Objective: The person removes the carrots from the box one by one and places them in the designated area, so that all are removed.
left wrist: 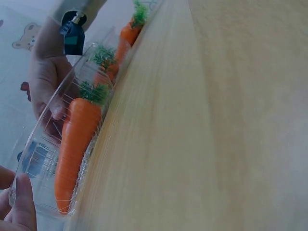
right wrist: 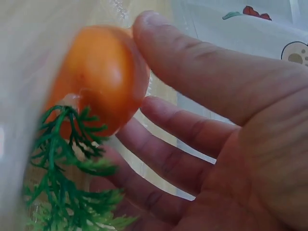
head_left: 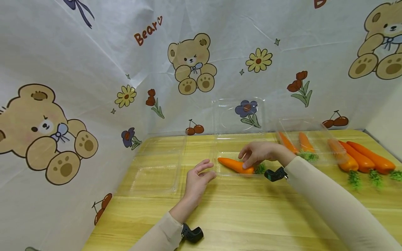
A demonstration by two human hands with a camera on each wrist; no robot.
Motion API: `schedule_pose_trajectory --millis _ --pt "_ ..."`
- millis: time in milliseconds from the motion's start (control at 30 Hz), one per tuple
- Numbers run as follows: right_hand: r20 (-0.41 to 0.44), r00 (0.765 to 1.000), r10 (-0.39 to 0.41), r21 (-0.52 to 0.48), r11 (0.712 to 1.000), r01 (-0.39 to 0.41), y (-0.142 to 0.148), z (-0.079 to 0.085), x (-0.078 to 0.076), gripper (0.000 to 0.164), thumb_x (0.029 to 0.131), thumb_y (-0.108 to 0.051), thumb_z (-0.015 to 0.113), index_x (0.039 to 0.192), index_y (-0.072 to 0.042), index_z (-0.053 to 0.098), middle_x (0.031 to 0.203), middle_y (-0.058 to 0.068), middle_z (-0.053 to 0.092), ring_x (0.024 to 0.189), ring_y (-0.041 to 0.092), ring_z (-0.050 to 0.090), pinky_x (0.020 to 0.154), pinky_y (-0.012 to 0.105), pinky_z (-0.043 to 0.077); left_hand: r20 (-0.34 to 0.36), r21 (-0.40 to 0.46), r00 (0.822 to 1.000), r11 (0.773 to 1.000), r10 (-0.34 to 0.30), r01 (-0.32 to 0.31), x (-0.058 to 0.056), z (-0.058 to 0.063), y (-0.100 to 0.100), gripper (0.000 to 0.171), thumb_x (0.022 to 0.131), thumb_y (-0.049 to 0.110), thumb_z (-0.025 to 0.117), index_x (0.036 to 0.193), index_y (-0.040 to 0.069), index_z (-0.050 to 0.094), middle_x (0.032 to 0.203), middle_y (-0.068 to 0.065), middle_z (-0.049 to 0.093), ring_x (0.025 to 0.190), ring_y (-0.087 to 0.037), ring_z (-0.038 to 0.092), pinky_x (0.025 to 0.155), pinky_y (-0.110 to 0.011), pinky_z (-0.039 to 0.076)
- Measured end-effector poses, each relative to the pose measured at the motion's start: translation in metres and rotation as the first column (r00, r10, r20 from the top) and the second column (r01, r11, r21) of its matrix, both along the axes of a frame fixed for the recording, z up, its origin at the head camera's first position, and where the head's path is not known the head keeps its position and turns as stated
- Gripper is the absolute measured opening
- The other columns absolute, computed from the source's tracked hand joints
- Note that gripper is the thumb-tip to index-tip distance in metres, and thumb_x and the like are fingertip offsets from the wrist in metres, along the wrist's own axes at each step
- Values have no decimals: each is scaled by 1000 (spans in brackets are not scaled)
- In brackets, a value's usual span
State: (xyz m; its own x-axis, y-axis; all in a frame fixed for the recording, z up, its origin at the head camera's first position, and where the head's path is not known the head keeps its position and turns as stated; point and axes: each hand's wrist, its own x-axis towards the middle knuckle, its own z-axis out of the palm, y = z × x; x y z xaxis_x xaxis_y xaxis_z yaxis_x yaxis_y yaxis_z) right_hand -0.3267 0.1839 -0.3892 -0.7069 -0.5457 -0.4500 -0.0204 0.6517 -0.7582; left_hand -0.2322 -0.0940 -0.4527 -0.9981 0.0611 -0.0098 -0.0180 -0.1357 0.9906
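Note:
An orange toy carrot point(head_left: 233, 165) with green leafy tops lies in the middle clear plastic container point(head_left: 220, 171), whose lid stands raised at the back. My right hand point(head_left: 259, 152) holds this carrot near its thick end, thumb on one side and fingers on the other, as the right wrist view shows. At the container's left front corner is my left hand point(head_left: 198, 179). In the left wrist view its thumb point(left wrist: 23, 204) and fingers pinch the rim, and the carrot lies lengthwise inside with its tip toward that hand.
To the right, another clear container point(head_left: 326, 158) has two thinner carrots point(head_left: 305, 142) in it. Several thick carrots point(head_left: 372, 158) lie at the far right, one partly behind that container's wall. On the left stands a clear container point(head_left: 157, 184). A bear-print sheet point(head_left: 119, 52) hangs behind the wooden table point(head_left: 251, 216).

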Motion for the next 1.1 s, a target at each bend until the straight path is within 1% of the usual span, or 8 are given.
schedule_pose_trajectory --millis 100,267,367,533,700,800,933,1100 --pt "-33 999 31 30 999 -30 -2 2 1 64 88 -21 84 138 6 56 117 15 63 91 16 65 87 35 63 0 -1 1000 1000 0 0 0 0 0 38 88 -3 73 125 -10 68 155 -13 50 88 -13 68 87 -26 63" --pt "-67 994 81 102 992 -74 -5 1 3 67 84 -26 87 138 1 58 121 15 64 101 19 64 85 32 62 6 -2 1000 1000 0 0 0 -1 0 38 88 -3 72 125 -9 68 155 -12 50 90 -14 68 87 -26 63" --pt "-70 993 98 131 987 -89 -6 0 2 68 83 -26 88 139 0 58 121 14 65 104 21 63 87 31 61 7 1 1000 1000 0 0 0 -1 0 39 88 -3 72 126 -9 68 155 -13 50 90 -14 68 87 -26 63" --pt "-115 986 118 163 982 -98 -8 -3 2 67 83 -26 88 138 -2 60 119 12 66 105 21 62 89 32 58 -3 14 1000 1000 -1 2 -1 -1 0 39 88 -3 72 126 -11 67 155 -14 50 89 -14 68 87 -27 63" --pt "-139 985 98 169 983 -74 -8 -4 2 67 80 -26 89 137 -3 61 117 13 68 102 21 64 87 32 58 -9 -3 1000 1000 -1 1 0 -1 0 39 87 -2 72 125 -10 68 155 -14 50 89 -14 68 87 -26 63" --pt "-154 984 87 159 985 -62 -8 -1 3 67 80 -26 88 137 -3 61 117 14 69 102 21 65 87 33 58 -13 -18 1000 1000 -1 1 0 -2 0 38 88 -1 72 125 -9 68 155 -13 50 89 -14 68 88 -27 63" --pt "-158 985 65 125 991 -45 -7 4 5 65 81 -26 87 137 -3 62 117 14 69 100 21 65 86 33 57 -16 -25 1000 1000 0 0 0 -3 0 38 88 -1 72 125 -9 68 154 -13 51 89 -14 69 88 -27 63" --pt "-174 984 30 84 996 -15 -6 6 5 60 83 -26 83 135 -3 64 117 12 67 97 20 61 82 30 55 -14 -24 1000 1000 5 -5 0 -2 0 38 87 -1 72 124 -9 69 154 -13 51 88 -13 68 87 -26 62"
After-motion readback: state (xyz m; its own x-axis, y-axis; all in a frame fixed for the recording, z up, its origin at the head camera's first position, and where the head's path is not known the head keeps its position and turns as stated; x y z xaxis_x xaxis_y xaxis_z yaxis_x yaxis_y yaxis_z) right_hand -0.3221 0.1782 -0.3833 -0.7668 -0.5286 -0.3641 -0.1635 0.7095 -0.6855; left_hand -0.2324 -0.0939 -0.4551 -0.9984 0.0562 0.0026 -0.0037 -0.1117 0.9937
